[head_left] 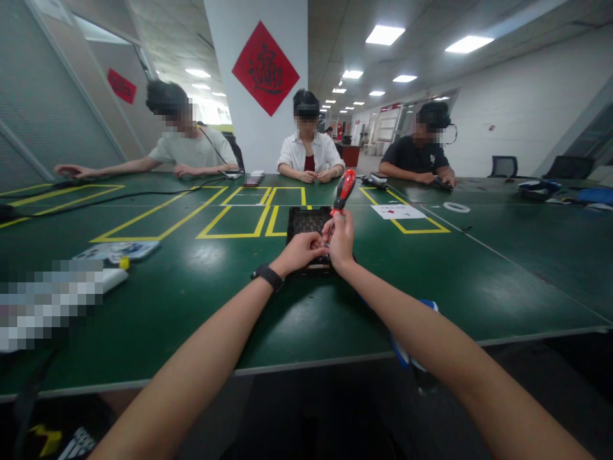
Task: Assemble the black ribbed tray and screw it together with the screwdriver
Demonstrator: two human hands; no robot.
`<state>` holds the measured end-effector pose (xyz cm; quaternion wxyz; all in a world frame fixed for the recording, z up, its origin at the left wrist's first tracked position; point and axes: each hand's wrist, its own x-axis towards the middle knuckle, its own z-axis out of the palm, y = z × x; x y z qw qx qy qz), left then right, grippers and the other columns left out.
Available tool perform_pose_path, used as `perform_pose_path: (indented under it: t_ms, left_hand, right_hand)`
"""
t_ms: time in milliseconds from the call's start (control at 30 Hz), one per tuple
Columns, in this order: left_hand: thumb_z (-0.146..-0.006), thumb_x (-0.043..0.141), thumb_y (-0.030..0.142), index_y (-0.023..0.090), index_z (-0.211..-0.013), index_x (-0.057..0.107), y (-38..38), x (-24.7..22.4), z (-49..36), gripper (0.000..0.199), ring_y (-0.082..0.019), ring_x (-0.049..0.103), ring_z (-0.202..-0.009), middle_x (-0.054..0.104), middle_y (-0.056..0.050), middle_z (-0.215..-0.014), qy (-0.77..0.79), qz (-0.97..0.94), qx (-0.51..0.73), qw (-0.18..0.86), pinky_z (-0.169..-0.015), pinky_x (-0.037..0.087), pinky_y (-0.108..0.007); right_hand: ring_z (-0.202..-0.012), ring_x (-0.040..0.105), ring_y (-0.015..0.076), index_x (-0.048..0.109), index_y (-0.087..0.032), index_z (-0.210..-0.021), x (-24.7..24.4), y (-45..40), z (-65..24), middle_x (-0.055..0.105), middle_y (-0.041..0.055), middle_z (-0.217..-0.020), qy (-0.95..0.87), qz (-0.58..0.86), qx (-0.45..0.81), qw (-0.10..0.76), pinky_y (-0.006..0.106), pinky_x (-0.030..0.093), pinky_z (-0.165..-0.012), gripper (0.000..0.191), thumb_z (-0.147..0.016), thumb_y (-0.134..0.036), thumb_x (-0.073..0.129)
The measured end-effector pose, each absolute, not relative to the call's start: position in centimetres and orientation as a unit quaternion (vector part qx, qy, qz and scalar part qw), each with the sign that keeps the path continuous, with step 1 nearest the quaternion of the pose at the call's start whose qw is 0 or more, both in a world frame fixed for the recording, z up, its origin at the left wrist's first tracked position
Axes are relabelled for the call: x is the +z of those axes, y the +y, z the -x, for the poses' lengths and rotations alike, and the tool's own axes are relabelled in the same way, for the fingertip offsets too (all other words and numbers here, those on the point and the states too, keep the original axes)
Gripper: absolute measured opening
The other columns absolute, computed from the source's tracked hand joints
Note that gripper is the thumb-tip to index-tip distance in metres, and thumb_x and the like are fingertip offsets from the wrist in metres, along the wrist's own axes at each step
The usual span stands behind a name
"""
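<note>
Clock centred on the box, 12 o'clock away from the body. Found the black box (316, 270) open on the green table (211, 306), at the near middle, under both hands. Noted many small dark shapes inside, too small to identify.

Right hand (343, 239): at 2 to 3 o'clock, over the box edge. Fingers curled around the lower end of the red and black driver (343, 191), gripping near the collar. Handle pointing up and leaning toward 1 o'clock; shaft running down toward 7 o'clock, to the left fingertips.

Left hand (301, 251): reaching in from 8 o'clock, thumb and forefinger drawn together beside the driver tip. Any small part pinched between: cannot tell. Exact contact of the tip: likewise hidden.

Wearing a dark watch (269, 276) on the left wrist. Observed a white sheet (398, 212) between 2 and 3 o'clock and, farther out, a white ring (456, 207) near 3 o'clock. Noted a seated person (309, 153) at 12 o'clock, across the table.

Judged in hand: fine work at the driver tip. Advised: steady the left fingertips close to the tip, clear of a slip. Align the shaft with the part before adding force. Press lightly and squarely, with the heel of the left hand braced on the box rim. Guard against tipping the box or dropping small pieces among its contents.
</note>
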<state>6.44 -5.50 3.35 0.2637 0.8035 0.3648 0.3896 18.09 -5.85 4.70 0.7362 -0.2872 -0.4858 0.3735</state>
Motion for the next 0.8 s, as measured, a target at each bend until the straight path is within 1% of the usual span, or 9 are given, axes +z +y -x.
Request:
perform_pose_path:
  t_ms: [67,133,300,367,467,600,700,800]
  left_hand:
    - [-0.070,0.067,0.036,0.012,-0.068,0.059,-5.55,3.42,-6.37,0.025,-0.009,0.045,-0.056,0.054,0.001,-0.061,0.368,-0.803,0.382,0.270,-0.055,0.035,-0.020]
    - [-0.071,0.066,0.036,0.011,-0.070,0.061,-5.53,3.42,-6.28,0.025,-0.009,0.046,-0.056,0.056,0.001,-0.061,0.362,-0.806,0.369,0.287,-0.055,0.036,-0.020]
    - [-0.078,0.058,0.031,0.011,-0.078,0.066,-5.06,2.97,-6.12,0.022,-0.013,0.057,-0.068,0.066,-0.002,-0.073,0.329,-0.816,0.352,0.319,-0.065,0.042,-0.023]
    - [-0.079,0.055,0.030,0.012,-0.079,0.066,-4.95,2.83,-6.14,0.021,-0.014,0.058,-0.070,0.067,-0.003,-0.076,0.319,-0.821,0.347,0.320,-0.068,0.043,-0.023]
    - [-0.077,0.058,0.032,0.012,-0.080,0.065,-5.01,2.85,-6.26,0.021,-0.012,0.055,-0.064,0.064,-0.002,-0.070,0.339,-0.820,0.357,0.293,-0.062,0.041,-0.022]
    - [-0.072,0.064,0.033,0.012,-0.073,0.061,-5.23,3.10,-6.42,0.022,-0.010,0.048,-0.058,0.058,0.000,-0.064,0.381,-0.805,0.384,0.242,-0.056,0.037,-0.020]
    - [-0.072,0.064,0.033,0.011,-0.069,0.060,-5.44,3.35,-6.41,0.022,-0.010,0.047,-0.057,0.056,0.001,-0.062,0.389,-0.810,0.375,0.228,-0.055,0.035,-0.020]
    - [-0.075,0.061,0.030,0.011,-0.068,0.060,-5.75,3.67,-6.35,0.020,-0.010,0.046,-0.057,0.056,0.001,-0.060,0.372,-0.823,0.360,0.234,-0.055,0.035,-0.020]
  right_hand:
    - [-0.034,0.036,0.0047,0.043,-0.022,-0.092,4.64,-5.74,-18.12,0.045,-0.0104,-0.050,-0.484,0.281,0.383,0.735,0.016,0.030,-0.036,0.021,-0.087,-0.043,0.043]
    - [-0.034,0.036,0.0047,0.044,-0.022,-0.092,4.60,-5.72,-18.13,0.045,-0.0105,-0.050,-0.484,0.277,0.390,0.733,0.016,0.030,-0.035,0.022,-0.087,-0.044,0.042]
    - [-0.032,0.034,0.0045,0.047,-0.021,-0.096,4.62,-5.87,-18.09,0.043,-0.0107,-0.047,-0.491,0.294,0.397,0.717,0.016,0.026,-0.033,0.027,-0.089,-0.045,0.039]
    - [-0.033,0.035,0.0043,0.047,-0.021,-0.097,4.64,-5.87,-18.09,0.044,-0.0108,-0.047,-0.494,0.299,0.395,0.715,0.015,0.026,-0.033,0.026,-0.089,-0.044,0.039]
    - [-0.033,0.035,0.0043,0.046,-0.021,-0.097,4.68,-5.87,-18.11,0.044,-0.0110,-0.047,-0.494,0.297,0.383,0.722,0.015,0.028,-0.034,0.024,-0.089,-0.042,0.040]
    - [-0.033,0.035,0.0042,0.045,-0.021,-0.096,4.79,-6.00,-18.10,0.043,-0.0114,-0.047,-0.495,0.293,0.384,0.722,0.015,0.030,-0.036,0.020,-0.089,-0.039,0.040]
    - [-0.033,0.035,0.0043,0.044,-0.021,-0.096,4.79,-5.99,-18.09,0.043,-0.0115,-0.047,-0.494,0.284,0.396,0.720,0.015,0.030,-0.035,0.018,-0.089,-0.038,0.040]
    - [-0.033,0.035,0.0045,0.046,-0.021,-0.096,4.63,-5.78,-18.09,0.044,-0.0109,-0.047,-0.495,0.281,0.407,0.715,0.015,0.029,-0.034,0.022,-0.090,-0.040,0.038]
